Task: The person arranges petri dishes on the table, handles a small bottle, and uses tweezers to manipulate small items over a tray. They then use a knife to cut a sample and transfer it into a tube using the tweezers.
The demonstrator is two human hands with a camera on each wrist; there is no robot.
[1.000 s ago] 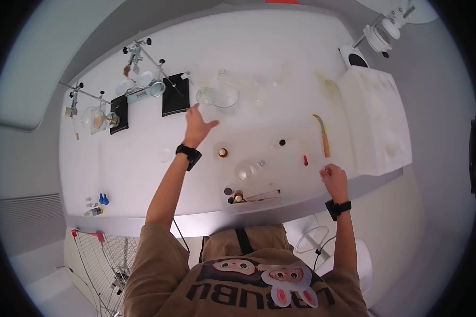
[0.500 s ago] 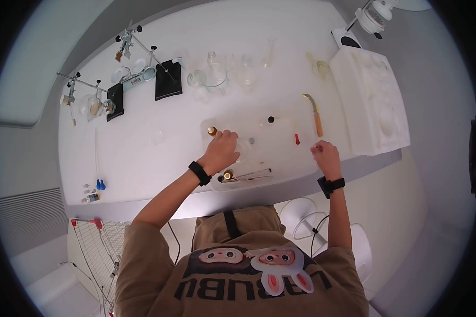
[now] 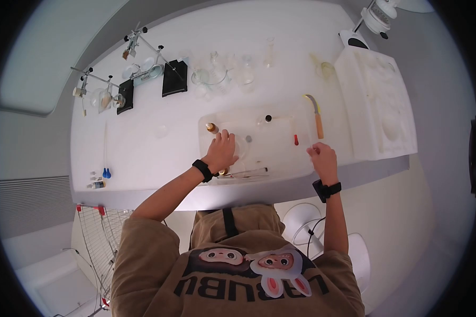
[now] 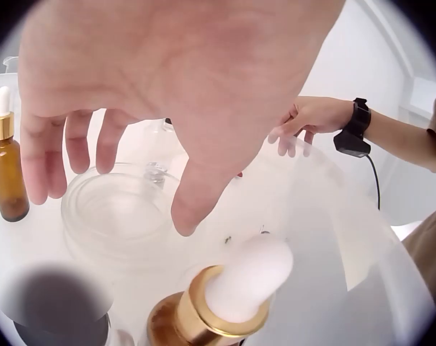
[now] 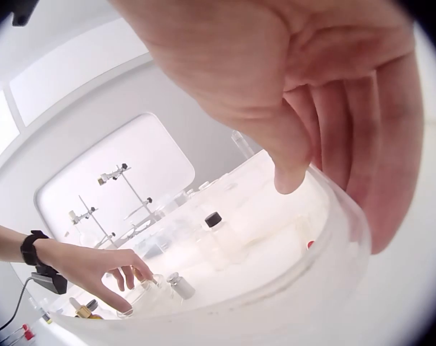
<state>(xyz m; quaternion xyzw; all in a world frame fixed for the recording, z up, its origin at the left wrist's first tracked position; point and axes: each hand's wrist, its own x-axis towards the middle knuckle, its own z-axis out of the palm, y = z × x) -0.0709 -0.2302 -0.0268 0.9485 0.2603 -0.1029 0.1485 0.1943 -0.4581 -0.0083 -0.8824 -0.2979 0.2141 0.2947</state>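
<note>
My left hand spreads over a round clear glass dish inside a translucent plastic tray. In the left wrist view its fingertips come down right at the far rim and the thumb stands beside the near right rim. An amber dropper bottle stands beyond the fingers; another dropper bottle with a white bulb is close under the wrist. At the tray's right side, my right hand grips the wall, thumb inside and curled fingers outside. A small metal weight stands beside the dish.
In the tray are a black-capped clear bottle and a dropper with a red bulb. Right of it lies a curved knife. Glassware and clamp stands stand behind; a white foam box is at the right.
My left hand has come from the glassware at the back to the dish in the tray, then stayed there. My right hand keeps to the tray's right edge, while the head view shifts.
</note>
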